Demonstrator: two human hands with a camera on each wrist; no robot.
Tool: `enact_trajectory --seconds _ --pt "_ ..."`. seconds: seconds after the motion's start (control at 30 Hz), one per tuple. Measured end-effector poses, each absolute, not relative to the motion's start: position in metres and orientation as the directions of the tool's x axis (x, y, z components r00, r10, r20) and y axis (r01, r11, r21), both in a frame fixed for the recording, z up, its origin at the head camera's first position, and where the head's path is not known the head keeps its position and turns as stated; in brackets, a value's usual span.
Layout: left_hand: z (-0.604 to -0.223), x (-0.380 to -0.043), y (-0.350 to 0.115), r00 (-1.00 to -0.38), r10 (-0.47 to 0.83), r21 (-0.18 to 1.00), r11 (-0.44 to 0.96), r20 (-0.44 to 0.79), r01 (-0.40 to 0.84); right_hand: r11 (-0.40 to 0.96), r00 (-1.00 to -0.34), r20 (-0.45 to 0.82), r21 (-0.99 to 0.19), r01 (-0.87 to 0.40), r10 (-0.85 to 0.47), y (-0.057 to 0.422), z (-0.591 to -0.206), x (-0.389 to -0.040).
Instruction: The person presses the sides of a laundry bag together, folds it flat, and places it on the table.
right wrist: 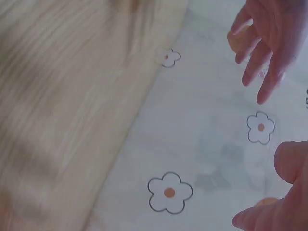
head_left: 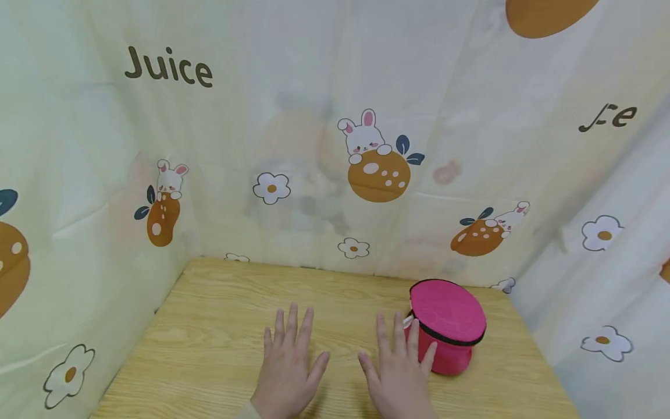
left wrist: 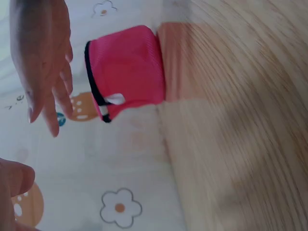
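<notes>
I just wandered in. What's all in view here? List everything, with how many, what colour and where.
Pouch: one, pink with black trim, on the right part of the table
Tab: one, white, on the pouch's side
Table: one, light wood, under the hands
Curtain: at least one, pale, round the table
Rabbit prints: three in the head view, white, on the curtain
Fruit prints: several, orange-brown, on the curtain
Flower prints: several, white with orange-brown centres, on the curtain
"Juice" lettering: one whole word, dark, upper left
Sleeve cuff: one, pale, left wrist
Left hand: one, bare, over the table
Right hand: one, bare, near the pouch
</notes>
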State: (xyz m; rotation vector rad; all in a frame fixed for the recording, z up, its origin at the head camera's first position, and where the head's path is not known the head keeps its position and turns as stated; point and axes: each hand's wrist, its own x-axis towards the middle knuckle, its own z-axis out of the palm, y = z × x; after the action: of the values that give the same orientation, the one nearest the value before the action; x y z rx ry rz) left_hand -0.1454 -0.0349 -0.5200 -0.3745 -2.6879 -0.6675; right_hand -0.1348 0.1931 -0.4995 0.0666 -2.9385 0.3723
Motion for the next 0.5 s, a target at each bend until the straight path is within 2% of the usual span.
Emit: enact_trajectory --seconds 0.13,0.23,0.37,0.5 --pt "-0.515 -0.146 -0.028 -0.9 0.186 0.478 0.795 0.394 0.374 0.962 -0.983 0.184 -0.265 -0.064 -0.014 0.202 -0.491 -0.138" --pt "-0.512 -0.148 -0.023 -0.914 0.202 0.58 0.719 0.352 0.383 0.958 -0.986 0.166 -0.283 -0.044 0.004 0.211 -0.481 -0.14" --pt "-0.508 -0.151 -0.014 -0.938 0.232 0.731 0.588 0.257 0.346 0.944 -0.989 0.138 -0.331 -0.005 0.043 0.226 -0.468 -0.143" --pt "-0.504 -0.157 -0.002 -0.947 0.262 0.815 0.497 0.188 0.3 0.937 -0.989 0.132 -0.348 0.02 0.07 0.245 -0.459 -0.146"
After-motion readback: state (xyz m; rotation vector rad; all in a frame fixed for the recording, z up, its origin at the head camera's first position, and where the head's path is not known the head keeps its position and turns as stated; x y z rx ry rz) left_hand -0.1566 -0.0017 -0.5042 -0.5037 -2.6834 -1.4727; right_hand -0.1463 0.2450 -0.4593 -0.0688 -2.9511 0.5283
